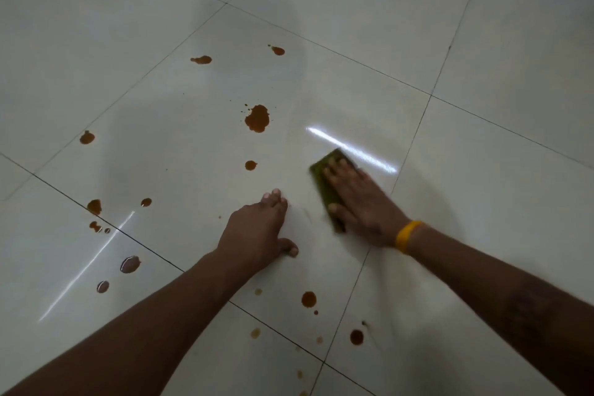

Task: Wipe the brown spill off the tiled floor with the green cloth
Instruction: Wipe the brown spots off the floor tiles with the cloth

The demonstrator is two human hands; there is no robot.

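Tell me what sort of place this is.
Probably an indoor room, perhaps a home; which room is unclear. It shows only a glossy white tiled floor with dark grout lines, brown spill drops, and a right hand pressing a folded green cloth.

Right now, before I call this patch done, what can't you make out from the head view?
- Floor under the green cloth: hidden by the cloth and the right hand pressing flat on it.
- The cloth's near end: motion-blurred, outline unclear.
- Floor under the left hand: covered by the palm.
- Brown drops at the bottom edge: cut off by the frame.
- Pale spots: too faint to tell wiped from wet.
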